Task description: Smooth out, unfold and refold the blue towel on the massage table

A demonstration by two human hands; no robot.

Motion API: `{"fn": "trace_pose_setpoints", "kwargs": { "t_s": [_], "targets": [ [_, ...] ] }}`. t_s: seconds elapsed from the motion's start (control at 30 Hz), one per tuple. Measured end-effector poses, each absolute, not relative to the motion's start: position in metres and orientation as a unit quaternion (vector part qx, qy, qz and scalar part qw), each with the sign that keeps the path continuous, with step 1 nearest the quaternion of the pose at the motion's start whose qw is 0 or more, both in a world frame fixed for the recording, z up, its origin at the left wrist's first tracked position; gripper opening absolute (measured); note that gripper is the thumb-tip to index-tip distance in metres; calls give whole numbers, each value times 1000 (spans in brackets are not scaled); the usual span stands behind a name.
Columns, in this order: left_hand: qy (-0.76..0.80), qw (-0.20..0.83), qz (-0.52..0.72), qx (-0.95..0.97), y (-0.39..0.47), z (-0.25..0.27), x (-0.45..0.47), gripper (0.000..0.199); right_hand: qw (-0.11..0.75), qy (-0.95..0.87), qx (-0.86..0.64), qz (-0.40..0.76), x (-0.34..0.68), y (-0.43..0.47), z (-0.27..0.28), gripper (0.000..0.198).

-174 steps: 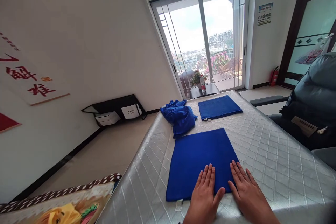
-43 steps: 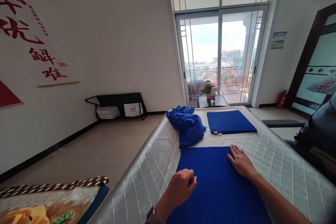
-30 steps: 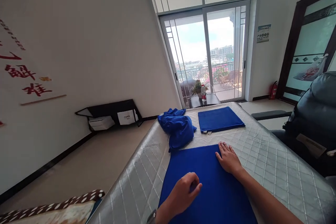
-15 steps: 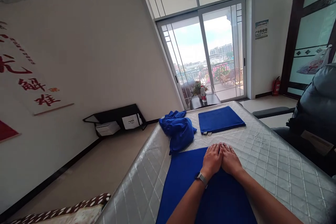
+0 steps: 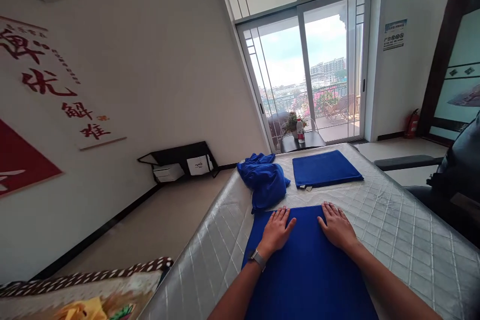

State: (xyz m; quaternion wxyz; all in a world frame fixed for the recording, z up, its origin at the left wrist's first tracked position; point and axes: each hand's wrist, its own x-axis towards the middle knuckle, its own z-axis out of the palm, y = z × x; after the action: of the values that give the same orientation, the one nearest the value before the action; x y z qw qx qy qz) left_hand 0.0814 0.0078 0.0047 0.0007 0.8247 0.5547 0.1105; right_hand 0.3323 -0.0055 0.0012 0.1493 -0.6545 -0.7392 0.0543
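A blue cloth [image 5: 307, 270] lies spread flat on the quilted silver mattress [image 5: 397, 225] in front of me. My left hand [image 5: 276, 228], with a watch on its wrist, rests palm down near the cloth's far left corner, fingers stretched out. Flat at the far right corner lies my right hand [image 5: 336, 225], its fingers extended too. Beyond my left hand is a crumpled heap of blue fabric [image 5: 264, 180]. A neatly folded blue cloth [image 5: 326, 168] with small white tags sits farther back on the right.
Past the mattress stands a small dark table [image 5: 303, 142] with a plant and a water bottle [image 5: 300, 131]. A black chair [image 5: 457, 180] is at the right. A low black rack [image 5: 180, 162] with white boxes lines the left wall. Lower left is a patterned blanket [image 5: 93, 290].
My hands have slid apart along the far edge of the cloth, the left one to the left. The whole view has turned slightly left.
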Motion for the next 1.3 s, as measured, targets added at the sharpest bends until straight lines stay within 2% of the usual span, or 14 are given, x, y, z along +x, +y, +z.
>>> {"fn": "trace_pose_setpoints", "kwargs": {
  "t_s": [0.13,0.27,0.9,1.1,1.3],
  "targets": [
    [617,3,105,780,5,5,14,70,145,-740,-655,45,332,-4,-4,69],
    [639,6,120,760,5,1,-12,74,134,-743,-655,32,332,-1,-8,70],
    [636,-13,133,760,2,-1,-12,75,73,-744,-664,25,327,-5,3,71],
    [635,-25,136,760,4,-5,-14,75,80,-747,-660,12,320,-24,14,69],
    [631,-30,145,762,6,-8,-13,73,70,-735,-673,37,318,-46,2,73]
  ]
}}
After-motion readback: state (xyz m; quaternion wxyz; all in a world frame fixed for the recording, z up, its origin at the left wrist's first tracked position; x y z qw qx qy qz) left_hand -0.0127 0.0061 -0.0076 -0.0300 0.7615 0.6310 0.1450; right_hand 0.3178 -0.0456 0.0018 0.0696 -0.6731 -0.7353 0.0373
